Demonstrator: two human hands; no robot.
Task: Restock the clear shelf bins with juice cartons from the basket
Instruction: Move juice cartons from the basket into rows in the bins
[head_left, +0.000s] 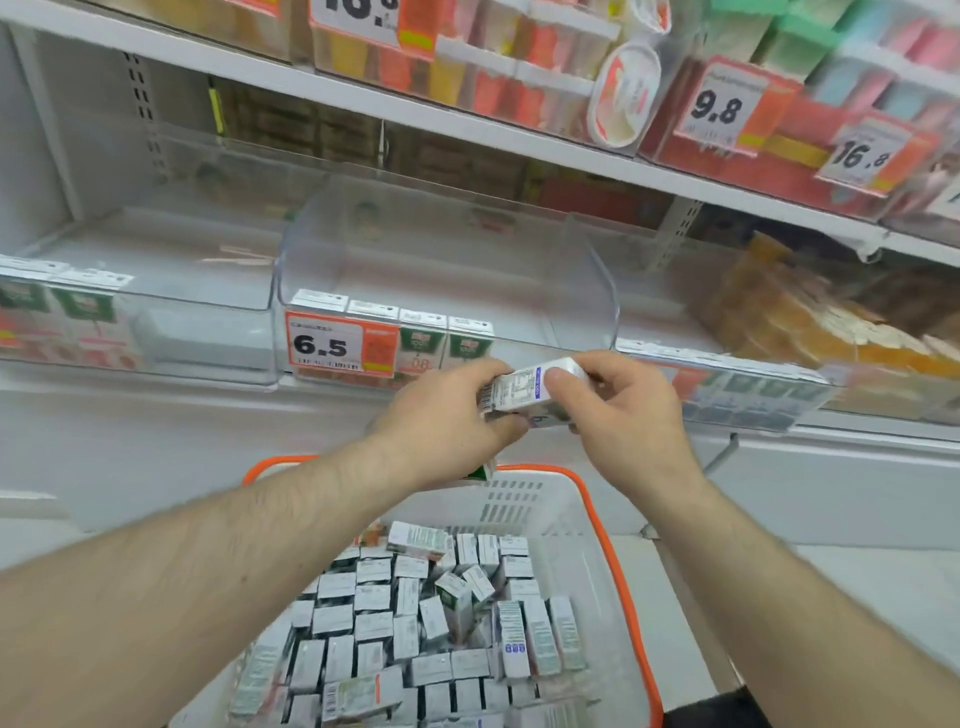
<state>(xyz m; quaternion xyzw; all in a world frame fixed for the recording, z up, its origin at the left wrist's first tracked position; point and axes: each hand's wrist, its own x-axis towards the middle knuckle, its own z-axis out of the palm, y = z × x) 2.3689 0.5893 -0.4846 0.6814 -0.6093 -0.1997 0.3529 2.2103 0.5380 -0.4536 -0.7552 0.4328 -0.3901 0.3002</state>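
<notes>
Both hands hold a small white juice carton (524, 391) between them, just in front of the middle clear shelf bin (447, 270). My left hand (447, 421) grips its left end, and a green carton corner shows under that palm. My right hand (618, 410) pinches the right end with thumb and fingers. The middle bin holds a short row of green-topped cartons (447, 340) along its front, behind a 6.5 price tag (340, 345). Below my arms stands a white basket with an orange rim (608, 525), filled with several loose cartons (415, 623).
A clear bin at the left (156, 322) holds a few cartons at its front. A bin at the right (737, 384) has a row of cartons. The shelf above (467, 124) carries colourful packs and price tags. A white ledge runs below the bins.
</notes>
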